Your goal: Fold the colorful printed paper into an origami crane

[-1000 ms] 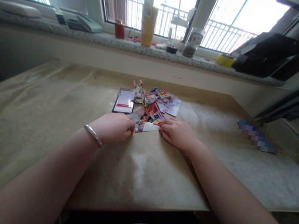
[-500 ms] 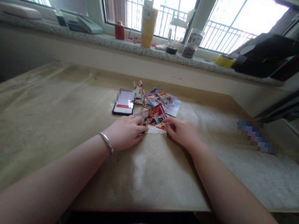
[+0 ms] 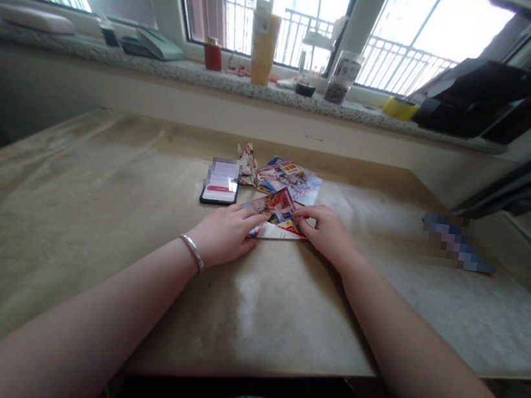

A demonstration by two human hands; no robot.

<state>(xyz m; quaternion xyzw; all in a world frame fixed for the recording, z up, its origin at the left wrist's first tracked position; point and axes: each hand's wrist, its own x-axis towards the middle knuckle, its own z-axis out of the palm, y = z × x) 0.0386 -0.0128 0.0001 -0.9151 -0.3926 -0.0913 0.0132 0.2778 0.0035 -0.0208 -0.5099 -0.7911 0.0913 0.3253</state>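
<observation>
And here is the big pale desk (image 3: 67, 251), with the phone (image 3: 219, 194) as the marker! Both hands are working on the near side of it. The left hand (image 3: 227, 230) has just slid inward over the last second, out from the corner and onto the sheet: fingers laid loosely over its left part, thumb apart at the near edge, nothing clenched. The right hand (image 3: 323, 235), off to the right of the phone and nearer, bends its fingertips onto the other end (pinching or only pressing, one cannot tell).

Beyond and to the right of the phone lies the stack of printed sheets (image 3: 295, 180), nobody touching it. The coloured paper (image 3: 275, 208), nearer than that stack and just right of the phone, sits squarely between the hands, partly under the left fingers, a pale strip along its near edge. It has shifted rightward too, so it looks better braced now, likely being steadied and shaped. Just right of the phone's far end, the crumpled paper (image 3: 249, 165). And smallest of all, nearer than the phone, the bracelet (image 3: 192, 253) on the left wrist!
</observation>
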